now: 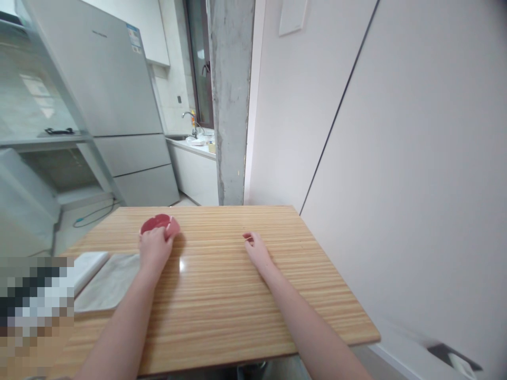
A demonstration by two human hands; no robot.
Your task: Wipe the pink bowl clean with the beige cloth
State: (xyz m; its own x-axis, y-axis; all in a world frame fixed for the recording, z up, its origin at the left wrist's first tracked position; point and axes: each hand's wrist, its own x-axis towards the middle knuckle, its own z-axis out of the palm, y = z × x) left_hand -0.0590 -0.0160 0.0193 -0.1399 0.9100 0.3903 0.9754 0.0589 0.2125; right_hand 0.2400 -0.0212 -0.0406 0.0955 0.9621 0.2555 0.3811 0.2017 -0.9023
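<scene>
At the far left of the table, my left hand (155, 244) is closed on the near rim of a pinkish-red round dish (172, 227) with a notched edge, like an ashtray. The dish appears tilted, and my fingers hide part of its rim. My right hand (255, 247) rests near the middle of the tabletop with its fingers curled together. A thin pale line shows at its fingertips, too small to name. Below my left hand, partly behind my forearm, lies a flat grey cloth (109, 282). Beside the cloth sits a white flat object (90, 268).
Both arms reach over a wood-grain table (214, 301). A white wall panel (396, 184) stands close on the right. Beyond the table are a concrete pillar (232, 105), a fridge (106, 79) and a sink counter (196, 169). A cable (95, 214) lies on the floor.
</scene>
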